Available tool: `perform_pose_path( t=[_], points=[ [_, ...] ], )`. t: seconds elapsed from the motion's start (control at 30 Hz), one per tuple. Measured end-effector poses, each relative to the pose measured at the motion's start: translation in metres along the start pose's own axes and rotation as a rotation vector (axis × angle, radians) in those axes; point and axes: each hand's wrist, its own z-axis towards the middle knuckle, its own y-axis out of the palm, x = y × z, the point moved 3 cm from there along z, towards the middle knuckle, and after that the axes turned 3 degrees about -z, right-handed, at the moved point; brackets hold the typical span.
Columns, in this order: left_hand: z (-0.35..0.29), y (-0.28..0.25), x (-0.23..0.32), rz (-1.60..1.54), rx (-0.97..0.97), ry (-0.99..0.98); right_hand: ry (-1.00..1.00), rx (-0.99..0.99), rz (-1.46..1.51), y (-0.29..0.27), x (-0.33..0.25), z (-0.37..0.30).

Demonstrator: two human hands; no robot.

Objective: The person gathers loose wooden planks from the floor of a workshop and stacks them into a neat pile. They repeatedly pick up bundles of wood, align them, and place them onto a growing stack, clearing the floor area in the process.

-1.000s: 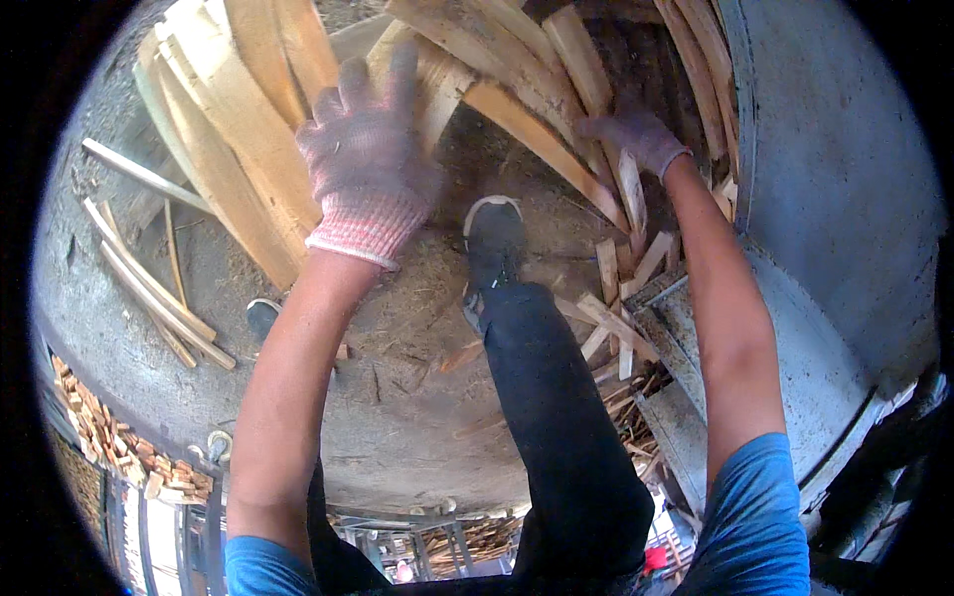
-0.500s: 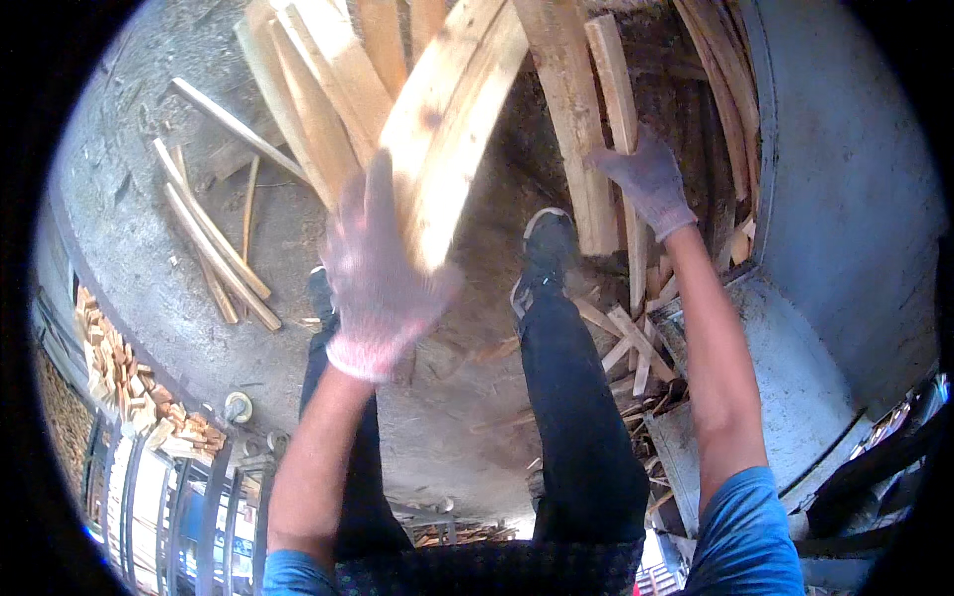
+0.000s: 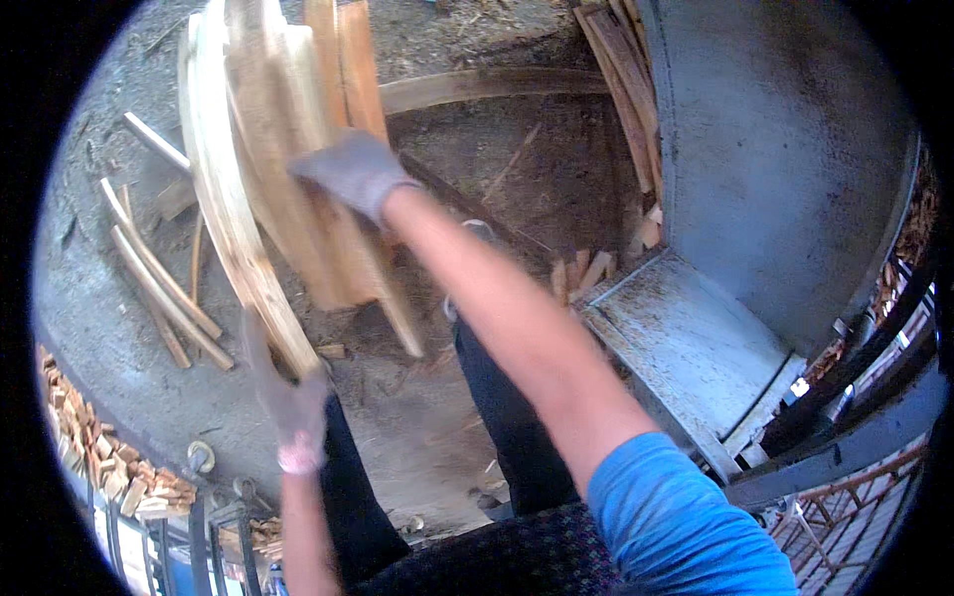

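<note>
Both my hands wear pale knitted gloves. My right hand (image 3: pixel 355 175) reaches across to the left, closed over the edge of a wide brown board (image 3: pixel 333 253). A narrow wood strip (image 3: pixel 397 316) runs along that board's right side, its lower end sticking out below. The right hand and its boards are blurred. Lower left, my left hand (image 3: pixel 293 402) is around the lower end of a long pale plank (image 3: pixel 238 233), fingers on one side and thumb on the other. Other boards (image 3: pixel 360 74) lie behind, with orange-tinted faces.
Thin curved strips (image 3: pixel 164 288) lie on the floor at the left. A pile of short wood pieces (image 3: pixel 114 462) stands beyond a low edge. On the right are a grey metal panel (image 3: pixel 785 149), a metal ledge (image 3: pixel 696 338) and leaning planks (image 3: pixel 621 94).
My right hand has swung left with the wide board and narrow strip, bringing them beside the other planks. My left hand has moved down and left, onto the pale plank's end. The view has shifted.
</note>
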Motion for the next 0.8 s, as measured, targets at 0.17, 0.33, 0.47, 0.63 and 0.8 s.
perform_pose_path(
  t=[0.17,0.33,0.47,0.63,0.8],
  points=[
    [0.072,0.034,-0.052,0.205,-0.163,0.032,-0.022,0.116,-0.035,-0.002,-0.022,0.029],
    [0.076,0.046,-0.049,0.288,-0.001,0.044,-0.157,0.209,-0.023,-0.050,-0.012,0.038],
    [0.056,0.060,-0.045,0.270,0.031,0.103,-0.098,0.479,-0.469,-0.152,0.114,0.017],
    [0.044,0.089,-0.025,0.298,-0.116,0.201,0.133,0.614,-1.073,-0.310,0.248,0.016],
    [0.042,0.104,-0.030,0.218,-0.242,0.165,0.232,0.669,-1.357,-0.368,0.280,0.067]
  ],
)
